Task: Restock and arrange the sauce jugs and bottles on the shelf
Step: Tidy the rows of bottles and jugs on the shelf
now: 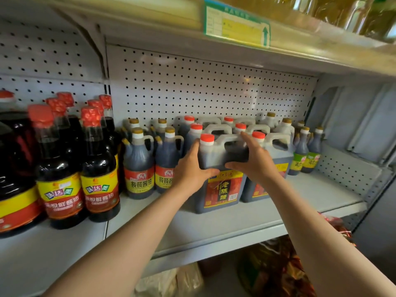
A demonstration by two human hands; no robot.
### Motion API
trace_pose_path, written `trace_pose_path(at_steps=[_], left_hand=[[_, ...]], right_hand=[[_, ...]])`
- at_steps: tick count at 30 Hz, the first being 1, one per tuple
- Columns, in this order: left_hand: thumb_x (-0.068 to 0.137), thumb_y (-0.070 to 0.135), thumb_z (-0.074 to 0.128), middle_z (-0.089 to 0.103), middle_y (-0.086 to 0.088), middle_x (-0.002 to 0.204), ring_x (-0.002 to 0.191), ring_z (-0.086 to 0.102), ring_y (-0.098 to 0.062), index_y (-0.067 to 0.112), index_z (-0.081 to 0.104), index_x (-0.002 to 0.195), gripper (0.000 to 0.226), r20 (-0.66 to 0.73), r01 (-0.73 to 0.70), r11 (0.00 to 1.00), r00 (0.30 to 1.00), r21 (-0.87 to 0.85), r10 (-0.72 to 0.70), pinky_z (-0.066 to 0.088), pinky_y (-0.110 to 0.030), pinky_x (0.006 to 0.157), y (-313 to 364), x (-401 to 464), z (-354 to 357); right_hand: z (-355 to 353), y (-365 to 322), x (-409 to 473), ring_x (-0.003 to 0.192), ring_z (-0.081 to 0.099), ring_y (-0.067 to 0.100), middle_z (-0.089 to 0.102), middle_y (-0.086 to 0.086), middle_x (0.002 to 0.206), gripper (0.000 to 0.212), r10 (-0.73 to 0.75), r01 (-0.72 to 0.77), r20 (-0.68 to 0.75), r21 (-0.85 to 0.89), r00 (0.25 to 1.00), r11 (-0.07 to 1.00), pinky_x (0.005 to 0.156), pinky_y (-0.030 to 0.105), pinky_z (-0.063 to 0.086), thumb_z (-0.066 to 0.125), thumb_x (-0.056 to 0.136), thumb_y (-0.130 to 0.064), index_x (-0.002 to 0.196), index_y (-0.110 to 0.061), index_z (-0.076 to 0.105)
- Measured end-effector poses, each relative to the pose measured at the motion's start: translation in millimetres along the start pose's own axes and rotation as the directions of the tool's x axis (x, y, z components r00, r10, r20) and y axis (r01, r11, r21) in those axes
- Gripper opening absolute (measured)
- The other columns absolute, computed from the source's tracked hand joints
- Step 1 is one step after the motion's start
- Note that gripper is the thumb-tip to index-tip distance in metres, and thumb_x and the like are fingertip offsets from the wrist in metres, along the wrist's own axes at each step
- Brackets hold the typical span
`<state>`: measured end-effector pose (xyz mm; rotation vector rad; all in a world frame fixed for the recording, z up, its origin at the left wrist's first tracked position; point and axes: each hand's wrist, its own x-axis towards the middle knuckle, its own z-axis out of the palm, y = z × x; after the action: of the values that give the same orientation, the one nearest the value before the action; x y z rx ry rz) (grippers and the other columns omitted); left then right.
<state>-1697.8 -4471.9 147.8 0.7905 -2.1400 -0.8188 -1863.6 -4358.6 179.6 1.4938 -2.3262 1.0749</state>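
A dark vinegar jug (222, 189) with a red cap, white handle and red-black label stands at the front of the grey shelf (225, 224). My left hand (190, 168) grips its left shoulder, thumb across the front. My right hand (255, 159) grips its right side, fingers reaching up by the handle. A second like jug (276, 159) stands beside it on the right, with several more red-capped jugs (199, 129) in rows behind.
Left of the jugs stand gold-capped soy sauce bottles (139, 168), then tall red-capped bottles (98, 166) and a big dark jug (15, 168). Small green-labelled bottles (304, 157) stand at right. A pegboard backs the shelf; an upper shelf edge (235, 24) hangs overhead. Bagged goods (278, 269) lie below.
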Motion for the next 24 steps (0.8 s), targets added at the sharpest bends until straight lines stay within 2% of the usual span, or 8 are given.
trace_pose_path(at_steps=[3,5,7,17,18,20,22,24], left_hand=[[0.074,0.039,0.084,0.050,-0.004,0.148,0.131,0.051,-0.031,0.032,0.015,0.156,0.107,-0.011,-0.008,1.000,1.000,0.001,0.008,0.047,-0.042,0.101,-1,-2,5],[0.074,0.040,0.084,0.049,-0.004,0.148,0.131,0.051,-0.031,0.031,0.015,0.157,0.108,-0.021,-0.002,1.000,1.000,-0.004,0.002,0.047,-0.042,0.101,-3,1,7],[0.074,0.040,0.084,0.049,-0.005,0.148,0.131,0.051,-0.031,0.031,0.014,0.157,0.109,-0.027,0.002,1.000,1.000,-0.015,-0.002,0.047,-0.042,0.102,-5,4,8],[0.074,0.038,0.085,0.045,-0.007,0.151,0.137,0.045,-0.030,0.029,0.012,0.158,0.112,0.003,-0.042,0.997,0.999,-0.058,0.042,0.041,-0.041,0.106,-6,-1,5],[0.074,0.038,0.085,0.042,-0.006,0.154,0.139,0.043,-0.029,0.028,0.012,0.158,0.112,0.017,-0.045,0.997,0.999,-0.066,0.046,0.040,-0.041,0.108,-7,-4,2],[0.075,0.041,0.084,0.034,-0.004,0.159,0.144,0.036,-0.026,0.024,0.012,0.159,0.112,0.022,-0.031,0.998,0.999,-0.062,0.033,0.036,-0.039,0.112,-14,-10,-4],[0.075,0.045,0.082,0.030,-0.002,0.161,0.145,0.034,-0.023,0.023,0.014,0.159,0.110,-0.036,0.000,0.997,0.999,-0.077,-0.003,0.036,-0.038,0.113,-26,-20,-14],[0.074,0.047,0.083,0.038,-0.001,0.157,0.140,0.043,-0.022,0.025,0.021,0.156,0.105,-0.134,0.019,0.995,0.990,-0.096,-0.032,0.040,-0.039,0.111,-40,-31,-30]], right_hand=[[0,-2,-6,0.114,0.056,0.022,0.057,-0.001,0.136,0.103,0.032,-0.031,-0.020,0.013,0.999,0.999,0.079,0.022,0.038,0.089,0.072,-0.029,0.156,-0.028,0.030],[1,-2,-6,0.098,0.055,0.017,0.059,-0.004,0.120,0.102,0.039,-0.038,-0.026,0.018,0.999,0.999,0.075,0.021,0.037,0.090,0.071,-0.028,0.155,-0.029,0.031],[4,-2,-3,0.092,0.054,0.015,0.056,-0.008,0.112,0.101,0.033,-0.033,-0.025,0.017,0.999,0.999,0.074,0.021,0.039,0.090,0.071,-0.027,0.154,-0.029,0.032],[0,-9,-12,0.093,0.052,0.018,0.058,-0.004,0.123,0.098,0.042,-0.042,-0.023,0.008,0.999,0.999,0.075,0.028,0.040,0.088,0.073,-0.032,0.152,-0.034,0.031],[-2,-11,-12,0.095,0.054,0.021,0.059,-0.001,0.127,0.098,0.046,-0.046,-0.009,-0.005,0.999,0.999,0.075,0.028,0.039,0.088,0.073,-0.031,0.153,-0.033,0.031],[-6,-19,-8,0.112,0.057,0.029,0.058,0.004,0.136,0.096,0.073,-0.073,0.012,-0.010,0.997,0.997,0.080,0.026,0.038,0.088,0.074,-0.029,0.153,-0.027,0.033],[-7,-35,-3,0.124,0.055,0.030,0.057,0.007,0.140,0.086,0.062,-0.060,-0.037,0.038,0.997,0.997,0.082,0.025,0.035,0.086,0.077,-0.029,0.149,-0.022,0.040],[-4,-56,3,0.123,0.056,0.028,0.059,0.005,0.138,0.075,-0.003,0.022,-0.145,0.129,0.989,0.991,0.085,0.025,0.038,0.084,0.078,-0.032,0.143,-0.021,0.049]])
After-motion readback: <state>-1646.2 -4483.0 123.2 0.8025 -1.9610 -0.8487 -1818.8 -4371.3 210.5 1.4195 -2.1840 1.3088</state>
